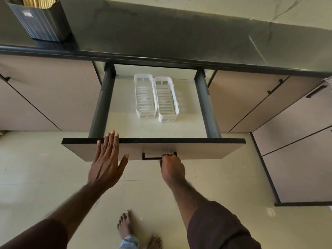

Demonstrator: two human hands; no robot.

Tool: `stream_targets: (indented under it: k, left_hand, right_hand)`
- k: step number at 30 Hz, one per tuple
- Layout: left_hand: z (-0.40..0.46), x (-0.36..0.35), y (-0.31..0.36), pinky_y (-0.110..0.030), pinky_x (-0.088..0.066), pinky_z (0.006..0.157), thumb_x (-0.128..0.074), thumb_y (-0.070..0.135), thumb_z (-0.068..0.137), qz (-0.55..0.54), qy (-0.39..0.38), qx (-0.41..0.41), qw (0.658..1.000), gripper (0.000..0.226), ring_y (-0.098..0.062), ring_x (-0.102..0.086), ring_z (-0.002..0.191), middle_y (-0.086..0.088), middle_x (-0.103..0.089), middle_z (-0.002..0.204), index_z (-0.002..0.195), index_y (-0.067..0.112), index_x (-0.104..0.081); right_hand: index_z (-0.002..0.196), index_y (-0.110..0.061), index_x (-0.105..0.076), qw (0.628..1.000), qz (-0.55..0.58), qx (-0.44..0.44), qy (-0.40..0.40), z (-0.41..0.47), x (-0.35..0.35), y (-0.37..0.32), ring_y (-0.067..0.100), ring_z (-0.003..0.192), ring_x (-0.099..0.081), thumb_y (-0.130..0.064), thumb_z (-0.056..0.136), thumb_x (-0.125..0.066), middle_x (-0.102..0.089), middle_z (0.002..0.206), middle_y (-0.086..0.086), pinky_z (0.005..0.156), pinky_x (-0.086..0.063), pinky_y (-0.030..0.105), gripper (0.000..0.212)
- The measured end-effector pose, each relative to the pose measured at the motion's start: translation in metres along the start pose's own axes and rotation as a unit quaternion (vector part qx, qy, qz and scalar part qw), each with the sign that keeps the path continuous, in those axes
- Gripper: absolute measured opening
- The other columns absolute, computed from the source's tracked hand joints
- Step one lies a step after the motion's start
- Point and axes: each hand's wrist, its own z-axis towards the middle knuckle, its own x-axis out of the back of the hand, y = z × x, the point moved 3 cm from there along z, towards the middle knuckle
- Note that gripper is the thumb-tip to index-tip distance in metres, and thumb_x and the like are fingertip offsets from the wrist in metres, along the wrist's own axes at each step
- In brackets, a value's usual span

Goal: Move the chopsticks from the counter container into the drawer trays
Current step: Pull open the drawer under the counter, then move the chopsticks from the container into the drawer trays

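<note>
The drawer (197, 149) stands pulled out below the dark counter. Two white slatted trays lie side by side inside it, the left tray (144, 96) and the right tray (166, 99), both with nothing in them. A dark ribbed container (43, 22) sits on the counter at the far left, with the tips of golden chopsticks (38, 1) sticking out of its top. My left hand (107, 159) lies flat and open against the drawer front, fingertips over its top edge. My right hand (171, 167) is closed around the black drawer handle (152, 157).
The dark counter (179, 36) runs across the top, with a marble wall behind. Closed cabinet doors (45, 94) flank the drawer, and more fronts with black handles (296, 123) project at the right. My bare feet (125, 225) stand on the pale tiled floor.
</note>
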Motion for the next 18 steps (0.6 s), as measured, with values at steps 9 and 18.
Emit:
stream_targets:
  k: [9,18]
  left_hand:
    - [0.006,0.047,0.011,-0.038,0.011,0.120,-0.014,0.060,0.095,-0.038,0.035,-0.012,0.999,0.077,-0.018,0.015,0.149,-0.007,0.011,0.162,0.153,0.014,0.007]
    - [0.041,0.159,0.013,-0.038,0.011,0.120,-0.011,0.061,0.090,-0.073,0.125,-0.030,0.989,0.080,-0.022,0.013,0.149,-0.008,0.014,0.160,0.151,0.012,0.008]
  right_hand:
    - [0.086,-0.014,-0.067,0.988,0.049,0.066,0.133,-0.005,0.080,-0.042,0.024,0.066,-0.067,-0.044,0.094,-0.052,-0.071,0.074,0.004,0.053,-0.039,0.023,0.035]
    - [0.105,-0.017,-0.071,0.954,0.121,0.104,0.253,0.021,0.174,-0.119,0.022,0.079,-0.070,-0.048,0.091,-0.055,-0.076,0.090,0.002,0.062,-0.044,0.025,0.038]
